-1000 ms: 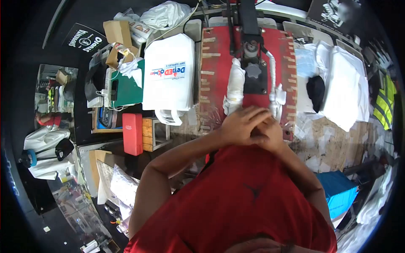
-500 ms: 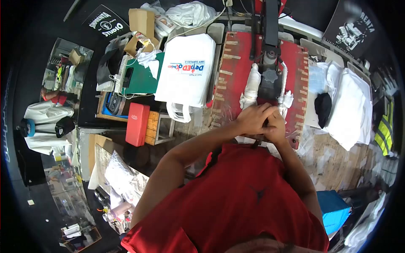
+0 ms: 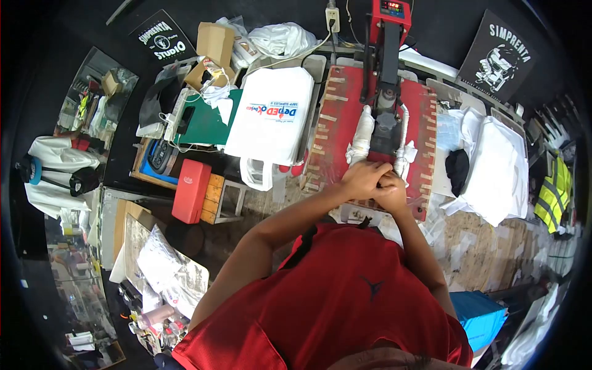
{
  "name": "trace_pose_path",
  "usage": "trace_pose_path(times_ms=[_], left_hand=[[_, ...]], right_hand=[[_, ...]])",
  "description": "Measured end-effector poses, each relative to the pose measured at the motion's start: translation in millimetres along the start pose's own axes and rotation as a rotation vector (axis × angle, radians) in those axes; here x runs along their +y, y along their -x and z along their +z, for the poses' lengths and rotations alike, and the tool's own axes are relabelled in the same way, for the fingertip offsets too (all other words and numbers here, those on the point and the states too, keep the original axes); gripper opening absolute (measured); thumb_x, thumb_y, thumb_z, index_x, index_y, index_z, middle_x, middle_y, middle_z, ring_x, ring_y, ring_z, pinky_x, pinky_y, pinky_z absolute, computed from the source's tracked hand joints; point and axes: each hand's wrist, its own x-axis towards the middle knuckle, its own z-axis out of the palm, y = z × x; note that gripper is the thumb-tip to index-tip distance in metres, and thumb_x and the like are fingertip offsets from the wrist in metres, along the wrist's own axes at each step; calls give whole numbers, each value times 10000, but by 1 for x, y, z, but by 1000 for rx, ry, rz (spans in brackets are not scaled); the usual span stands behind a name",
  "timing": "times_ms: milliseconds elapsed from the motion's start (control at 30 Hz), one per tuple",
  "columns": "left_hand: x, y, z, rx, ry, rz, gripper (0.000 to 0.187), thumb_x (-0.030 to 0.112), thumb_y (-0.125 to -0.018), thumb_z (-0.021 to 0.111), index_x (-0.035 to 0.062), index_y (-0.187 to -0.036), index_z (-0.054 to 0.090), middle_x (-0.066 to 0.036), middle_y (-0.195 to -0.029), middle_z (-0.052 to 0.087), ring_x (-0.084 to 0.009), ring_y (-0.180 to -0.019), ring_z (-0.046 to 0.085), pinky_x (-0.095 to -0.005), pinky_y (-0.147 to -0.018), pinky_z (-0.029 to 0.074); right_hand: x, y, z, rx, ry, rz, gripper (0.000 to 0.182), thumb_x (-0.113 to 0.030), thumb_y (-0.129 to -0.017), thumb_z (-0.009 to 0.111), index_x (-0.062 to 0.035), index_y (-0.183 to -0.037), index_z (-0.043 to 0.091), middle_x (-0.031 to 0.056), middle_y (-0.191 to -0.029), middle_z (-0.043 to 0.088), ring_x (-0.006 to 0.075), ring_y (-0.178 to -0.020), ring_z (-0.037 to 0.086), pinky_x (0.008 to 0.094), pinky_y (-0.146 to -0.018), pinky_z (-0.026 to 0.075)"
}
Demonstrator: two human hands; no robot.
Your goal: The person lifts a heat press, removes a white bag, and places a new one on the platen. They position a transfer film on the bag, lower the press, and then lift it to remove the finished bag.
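Note:
My left hand and my right hand are pressed together, fingers curled over one another, at the front of the red heat press. Whether anything is between them is hidden. Just beyond them are the two handles of the press, a thick white-wrapped one and a thinner one. A lit red control box tops the black press arm. A stack of white printed bags lies left of the press.
White cloth and a black cap-like item lie right of the press. At left are a red case on a wooden stool and a green board. A blue box stands low at right.
The view has shifted, bringing the control box and more of the wall into sight. My hands remain together at the press front, the fingers slightly more closed over each other.

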Motion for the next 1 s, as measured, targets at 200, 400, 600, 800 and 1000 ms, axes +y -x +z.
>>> trace_pose_path(times_ms=[200, 400, 600, 800, 1000], left_hand=[[-3, 4, 6, 19, 10, 1, 525, 528, -848, 656, 80, -1115, 591, -171, -976, 691, -371, -857, 672, -467, -764, 519], [-2, 5, 6, 45, 7, -15, 523, 514, -830, 682, 72, -1100, 604, -171, -993, 692, -369, -868, 669, -457, -788, 521], [31, -23, -26, 57, 339, 70, 409, 385, -819, 743, 47, -1042, 687, -164, -1137, 663, -319, -1087, 610, -434, -912, 476], [226, -66, -166, -516, 1770, 729, 947, 707, -832, 612, -96, -1328, 531, -268, -1321, 585, -382, -1229, 572, -481, -1033, 443], [277, -65, -171, -730, 1998, 781, 1026, 740, -807, 596, -131, -1337, 479, -281, -1293, 594, -373, -1196, 593, -465, -1016, 463]], right_hand=[[0, 4, 3, -83, 145, 107, 216, -227, -709, 699, -41, -791, 625, 150, -785, 648, 351, -746, 659, 447, -632, 529], [3, 4, 7, -66, 157, 131, 220, -245, -716, 693, -48, -791, 629, 146, -807, 670, 349, -747, 668, 456, -642, 534], [-8, 2, -4, -205, 256, 142, 273, -256, -759, 669, -65, -954, 696, 142, -1046, 700, 302, -992, 672, 420, -829, 536], [-9, -1, -1, -101, 249, 101, 156, -204, -816, 617, -74, -735, 646, 114, -766, 676, 308, -728, 658, 442, -651, 534], [-6, 4, -2, -110, 170, 84, 132, -240, -769, 633, -120, -723, 665, 82, -743, 675, 287, -795, 667, 434, -705, 541]])
